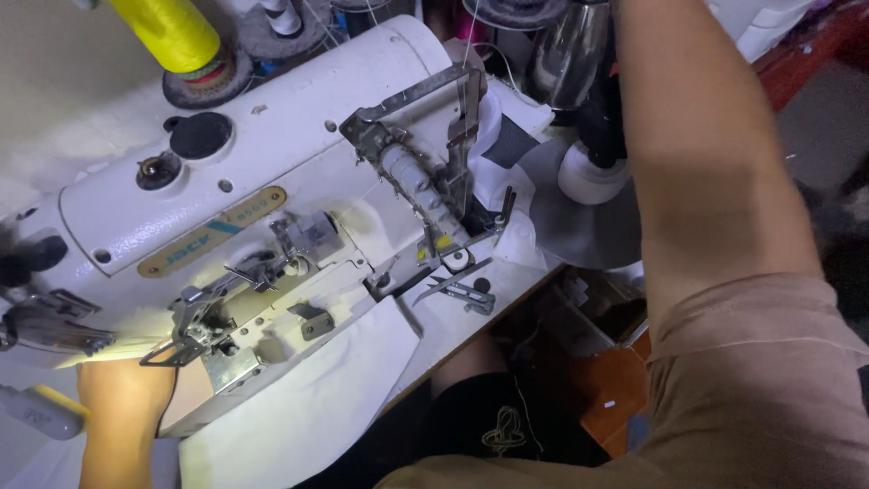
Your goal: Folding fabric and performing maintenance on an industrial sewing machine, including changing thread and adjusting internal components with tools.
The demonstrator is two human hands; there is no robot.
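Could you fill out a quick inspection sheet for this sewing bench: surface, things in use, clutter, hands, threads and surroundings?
Surface: white fabric covers the bench, brightly lit near the needle.
Job's things: white sewing machine, head lying across the view; metal presser parts at its lit end.
Clutter: yellow thread cone, grey disc stand, yellow-tipped tool.
Hands: left hand rests on the fabric under the machine head, grip not visible; right arm reaches up, hand out of frame.
Cables: thin thread runs through the metal guide.
Surroundings: orange wooden box beneath the bench.
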